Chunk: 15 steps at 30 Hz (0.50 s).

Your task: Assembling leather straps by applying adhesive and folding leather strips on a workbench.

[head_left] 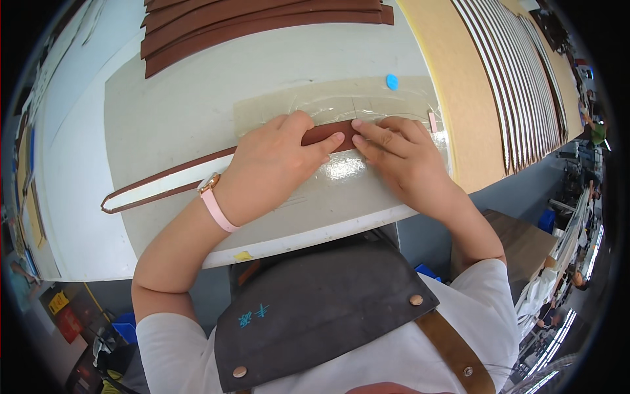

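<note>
A long brown leather strip (321, 134) lies on the grey mat, its left length showing a white middle (172, 176) framed by narrow brown edges, pleated around the rounded tip. My left hand (272, 161), with a pink-strapped watch (213, 200) on the wrist, lies across the strip, fingers curled at its far edge and thumb pressed on the brown face. At the strip's right end, the thumb and index finger of my right hand (403, 156) close on the edge. Part of the strip is hidden under my left hand.
Clear film (262, 111) lies taped beneath the strip, with a blue round piece (392, 82) beyond it. Stacked brown leather pieces (262, 29) lie at the far side. Several white-and-brown strips (518, 85) stand in a row on the tan board (469, 151) at right.
</note>
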Motion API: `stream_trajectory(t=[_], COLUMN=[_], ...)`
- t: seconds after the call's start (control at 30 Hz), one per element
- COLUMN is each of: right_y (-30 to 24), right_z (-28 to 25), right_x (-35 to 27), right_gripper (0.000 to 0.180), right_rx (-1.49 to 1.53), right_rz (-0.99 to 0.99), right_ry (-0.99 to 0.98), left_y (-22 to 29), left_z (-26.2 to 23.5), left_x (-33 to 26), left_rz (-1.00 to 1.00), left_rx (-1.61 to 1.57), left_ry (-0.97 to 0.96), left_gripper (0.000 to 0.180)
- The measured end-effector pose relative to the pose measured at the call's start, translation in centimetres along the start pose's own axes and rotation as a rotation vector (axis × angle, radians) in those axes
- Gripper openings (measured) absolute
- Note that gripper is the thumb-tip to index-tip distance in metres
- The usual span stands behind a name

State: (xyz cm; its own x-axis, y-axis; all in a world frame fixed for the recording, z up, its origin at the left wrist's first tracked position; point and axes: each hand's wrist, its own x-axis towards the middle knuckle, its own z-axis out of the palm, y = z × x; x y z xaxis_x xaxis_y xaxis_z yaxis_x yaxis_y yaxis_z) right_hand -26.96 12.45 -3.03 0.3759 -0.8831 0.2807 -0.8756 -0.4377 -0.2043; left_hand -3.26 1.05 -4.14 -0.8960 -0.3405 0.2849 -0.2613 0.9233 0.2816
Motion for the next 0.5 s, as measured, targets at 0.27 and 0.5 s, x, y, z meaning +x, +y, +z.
stream_trajectory(t=[0.27, 0.5], right_y=[-0.6, -0.9], right_z=[-0.3, -0.4], right_x=[0.1, -0.1], right_gripper=[0.042, 0.041], right_rx=[-0.049, -0.005], right_rz=[0.007, 0.065], right_ry=[-0.056, -0.079], left_y=[0.2, -0.2], left_z=[-0.5, -1.2], left_x=[-0.7, -1.0], left_rz=[-0.094, -0.146], left_rx=[-0.204, -0.262], left_ry=[0.005, 0.039], left_gripper=[0.038, 0.032])
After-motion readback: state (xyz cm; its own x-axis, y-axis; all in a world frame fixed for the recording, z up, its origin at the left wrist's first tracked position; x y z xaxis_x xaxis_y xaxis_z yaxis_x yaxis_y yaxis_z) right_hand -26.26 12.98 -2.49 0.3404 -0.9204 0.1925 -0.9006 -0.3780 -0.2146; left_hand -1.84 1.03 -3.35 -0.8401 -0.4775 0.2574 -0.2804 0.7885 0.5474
